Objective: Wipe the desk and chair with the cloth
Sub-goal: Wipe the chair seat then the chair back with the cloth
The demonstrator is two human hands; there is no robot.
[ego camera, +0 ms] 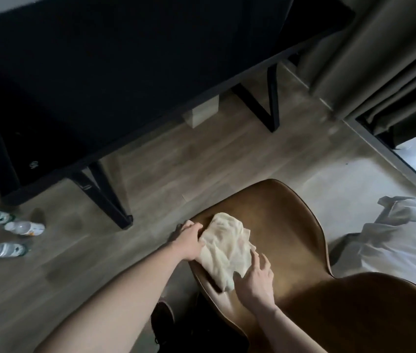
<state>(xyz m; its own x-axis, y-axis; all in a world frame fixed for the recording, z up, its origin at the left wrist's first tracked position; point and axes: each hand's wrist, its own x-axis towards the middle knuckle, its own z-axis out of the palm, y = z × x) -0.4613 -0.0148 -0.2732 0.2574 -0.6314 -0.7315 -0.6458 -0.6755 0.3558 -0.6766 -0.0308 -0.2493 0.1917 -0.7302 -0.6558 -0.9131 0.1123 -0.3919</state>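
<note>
A brown leather-look chair (285, 225) stands in the lower right, its seat facing me. A crumpled cream cloth (223, 247) lies on the seat's left part. My left hand (187, 240) curls over the seat's left edge, touching the cloth's left side. My right hand (254, 278) lies on the cloth's near right corner with fingers spread, pressing it onto the seat. The dark desk (100, 72) fills the upper left, with black angled legs.
Several plastic bottles (23, 228) lie on the wood floor at the left. A white bed cover (395, 233) sits right of the chair. Curtains (379, 59) hang at the upper right. A pale box (201, 113) stands under the desk. A dark shoe (162, 319) is beside the chair.
</note>
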